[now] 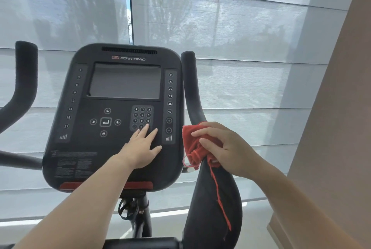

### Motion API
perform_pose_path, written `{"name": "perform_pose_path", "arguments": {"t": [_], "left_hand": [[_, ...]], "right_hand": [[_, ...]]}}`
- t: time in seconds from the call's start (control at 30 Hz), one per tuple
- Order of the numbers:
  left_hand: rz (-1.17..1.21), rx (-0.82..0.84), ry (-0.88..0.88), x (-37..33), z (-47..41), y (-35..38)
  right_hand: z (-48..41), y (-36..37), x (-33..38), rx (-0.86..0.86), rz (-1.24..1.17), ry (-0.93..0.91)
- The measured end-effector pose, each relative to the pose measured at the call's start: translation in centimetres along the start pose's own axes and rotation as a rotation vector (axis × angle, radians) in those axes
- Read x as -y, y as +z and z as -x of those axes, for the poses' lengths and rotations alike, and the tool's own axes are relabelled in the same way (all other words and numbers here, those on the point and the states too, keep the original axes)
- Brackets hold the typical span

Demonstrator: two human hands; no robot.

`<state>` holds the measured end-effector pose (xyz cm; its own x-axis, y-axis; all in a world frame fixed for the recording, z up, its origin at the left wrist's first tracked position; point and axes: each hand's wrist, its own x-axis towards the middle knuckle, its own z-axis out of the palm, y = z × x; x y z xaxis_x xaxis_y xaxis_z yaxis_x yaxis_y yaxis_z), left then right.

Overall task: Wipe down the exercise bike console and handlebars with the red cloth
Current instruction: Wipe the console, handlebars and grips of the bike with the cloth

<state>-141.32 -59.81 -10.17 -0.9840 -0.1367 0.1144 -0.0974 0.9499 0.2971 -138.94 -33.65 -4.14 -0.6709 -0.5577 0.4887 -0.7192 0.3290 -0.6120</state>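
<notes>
Our left hand [140,148] lies flat on the console [84,144], fingers spread, its tips reaching the bottom of the keypad [142,117]; it holds nothing. Our right hand [226,148] grips the red cloth [190,142], which is bunched against the right handlebar [190,88] where the bar bends down toward its wide pad [202,218]. The thumb is hidden behind the bar, so we cannot tell how fully the hand closes round it.

We judge that several things could go wrong. The left fingertips sit on or just beside the 0 and 9 keys, and leaning there for support could press a key. A loose red thread [218,192] trails from the cloth down over the pad, and it may snag or pull out further as the cloth slides. The cloth is balled up, so a pass may leave strips of the bar untouched. The left handlebar [26,80] and the screen [124,81] could also be missed altogether.

We count 2 hands, 1 cloth, 1 trailing thread, 1 console with 1 screen and 1 keypad, and 2 upright handlebars.
</notes>
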Motion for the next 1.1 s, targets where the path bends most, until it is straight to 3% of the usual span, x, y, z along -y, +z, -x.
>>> {"name": "perform_pose_path", "arguments": {"t": [0.1,0.33,0.57,0.73,1.1], "left_hand": [[0.006,-0.002,-0.003,-0.1,0.3,-0.4],[-0.035,-0.103,0.036,-2.1,-0.4,-2.2],[-0.01,-0.223,0.069,-3.8,-2.5,-2.4],[-0.177,-0.131,0.051,-0.6,-2.5,-0.7],[-0.145,-0.129,0.05,-1.0,-3.0,0.1]], "right_hand": [[-0.1,-0.1,-0.2,-0.112,-0.163,0.014],[-5.2,-1.4,-1.3,-0.3,-0.062,0.0],[-12.5,-2.2,-0.1,-0.489,0.007,-0.194],[-16.1,-1.5,-0.8,-0.397,0.063,-0.187],[-13.4,-1.6,-2.6,-0.341,0.151,-0.209]]}}
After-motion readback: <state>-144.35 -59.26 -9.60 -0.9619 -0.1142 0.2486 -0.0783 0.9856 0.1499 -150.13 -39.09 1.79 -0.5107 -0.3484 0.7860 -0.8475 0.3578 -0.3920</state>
